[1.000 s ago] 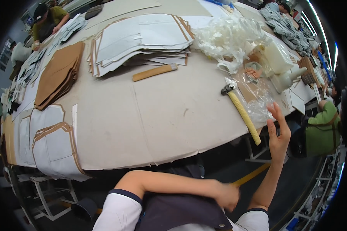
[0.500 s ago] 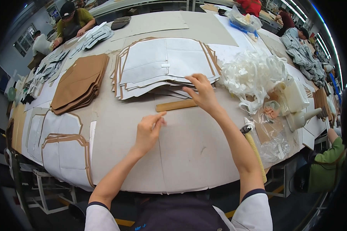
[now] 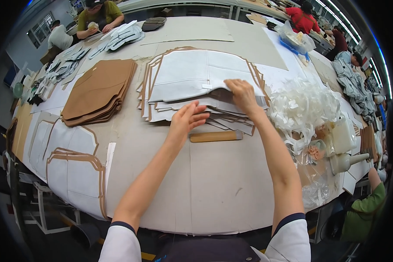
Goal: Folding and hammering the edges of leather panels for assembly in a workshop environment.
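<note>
So I'm standing at this big pale surface (image 3: 231, 192) with a messy stack of white panels (image 3: 179, 70) right in front of me, brown edging poking out along the sides. My right hand (image 3: 244, 97) is mostly closed, fingers bent over the front edge of the top panel (image 3: 183, 83), and it's got hold of that edge, which is bowed up with a dark gap under it. Can't see my right thumb, it's hidden. My left hand (image 3: 184, 121) is half open, fingers loosely spread and nothing in it, over the front of the stack; can't tell if the fingertips actually touch the sheets. Just in front of the stack there's a flat wooden tool (image 3: 214, 136) with a greyish end, lying crosswise. Pile of brown pieces (image 3: 98, 89) off to the left, more white panels (image 3: 76, 179) near the lower left edge. On the right it's a heap of white strips (image 3: 301, 109), with a clear plastic bag (image 3: 315, 190), a whitish jug (image 3: 344, 135) and a tipped-over bottle (image 3: 341, 163) nearer me.
</note>
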`<state>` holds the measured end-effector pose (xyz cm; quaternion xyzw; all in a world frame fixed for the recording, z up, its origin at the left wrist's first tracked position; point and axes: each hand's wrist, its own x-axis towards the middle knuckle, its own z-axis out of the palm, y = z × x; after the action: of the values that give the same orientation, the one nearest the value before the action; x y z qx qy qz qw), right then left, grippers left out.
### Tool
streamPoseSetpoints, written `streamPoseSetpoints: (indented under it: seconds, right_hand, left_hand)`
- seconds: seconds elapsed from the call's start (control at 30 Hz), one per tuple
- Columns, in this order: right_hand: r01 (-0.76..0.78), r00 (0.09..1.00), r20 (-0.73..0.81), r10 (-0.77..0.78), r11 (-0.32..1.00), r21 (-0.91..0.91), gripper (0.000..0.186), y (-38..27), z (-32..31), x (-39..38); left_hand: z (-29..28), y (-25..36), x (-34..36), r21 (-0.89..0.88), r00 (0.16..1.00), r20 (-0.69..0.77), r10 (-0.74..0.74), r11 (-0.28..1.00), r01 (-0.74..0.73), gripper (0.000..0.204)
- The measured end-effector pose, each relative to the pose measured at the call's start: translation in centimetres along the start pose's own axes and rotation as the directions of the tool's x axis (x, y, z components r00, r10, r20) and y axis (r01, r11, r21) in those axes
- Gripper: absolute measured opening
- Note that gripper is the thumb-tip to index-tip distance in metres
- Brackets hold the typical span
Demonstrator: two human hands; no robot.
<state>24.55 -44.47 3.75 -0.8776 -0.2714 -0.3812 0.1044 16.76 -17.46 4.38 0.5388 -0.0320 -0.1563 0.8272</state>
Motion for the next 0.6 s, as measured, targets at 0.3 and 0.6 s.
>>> streamPoseSetpoints:
  seconds: [0.3,0.6]
  right_hand:
    - [0.278,0.909,-0.246,-0.337,0.929,-0.244,0.024,-10.1,-19.8,13.3]
    - [0.335,0.883,0.362,-0.298,0.941,-0.044,0.026,-30.3,-32.9,-9.4]
  left_hand:
    - [-1.1,8.9,-3.7,-0.731,0.967,0.120,0.226,0.679,-0.068,0.060]
    - [-17.2,6.7,-22.2,-0.630,0.966,0.258,-0.028,0.753,0.190,0.065]
